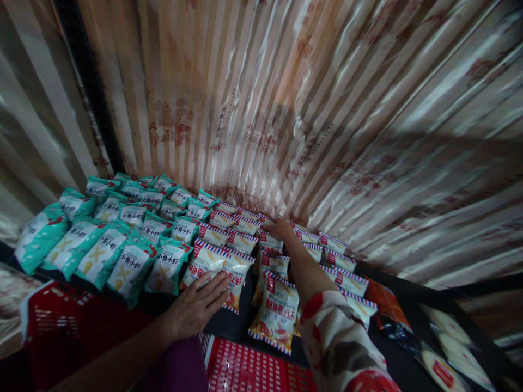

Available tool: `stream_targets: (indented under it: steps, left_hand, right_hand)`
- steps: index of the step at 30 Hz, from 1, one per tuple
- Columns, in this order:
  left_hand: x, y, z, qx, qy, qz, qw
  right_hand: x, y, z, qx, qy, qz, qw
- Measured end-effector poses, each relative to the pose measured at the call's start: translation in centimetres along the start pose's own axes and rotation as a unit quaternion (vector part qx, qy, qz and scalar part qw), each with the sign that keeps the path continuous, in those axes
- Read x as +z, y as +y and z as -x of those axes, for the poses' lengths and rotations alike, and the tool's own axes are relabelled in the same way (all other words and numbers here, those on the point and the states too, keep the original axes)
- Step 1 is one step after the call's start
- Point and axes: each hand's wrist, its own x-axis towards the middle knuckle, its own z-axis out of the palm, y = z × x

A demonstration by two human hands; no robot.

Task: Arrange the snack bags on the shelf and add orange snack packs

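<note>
My left hand [200, 305] lies flat with its fingers stretched out against the front of a white and orange snack bag [206, 261] with a striped top edge. Further back, my right hand [281, 230] rests over the top of a matching snack bag [270, 242] in a rear row. Its fingers point left and look extended, though partly hard to see. Nearest me in that column leans another striped-edge bag [278, 310]. More such bags [347, 280] stand to the right of my right forearm. Teal snack bags [133, 267] fill several rows to the left.
The bags stand on a black shelf [235, 329]. Red plastic baskets [245, 370] sit below its front edge. An orange packet [386, 305] and round pale packages [461, 354] lie at the right. Striped, wrinkled sheeting [261, 120] hangs behind.
</note>
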Motion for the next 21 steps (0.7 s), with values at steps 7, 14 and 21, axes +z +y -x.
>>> stream_targets:
  steps: [7, 14, 21]
  left_hand:
    - [0.1, 0.0, 0.0, 0.003, 0.0, 0.003, 1.0]
    - [0.0, -0.1, 0.0, 0.004, 0.008, 0.011, 1.0]
    - [0.0, 0.0, -0.1, -0.001, 0.016, 0.008, 1.0]
  right_hand:
    - [-0.1, -0.5, 0.3, -0.003, 0.004, 0.022, 1.0]
    - [-0.1, -0.4, 0.8, -0.02, 0.0, 0.045, 0.999]
    - [-1.7, 0.2, 1.9, -0.053, 0.045, 0.072, 0.995]
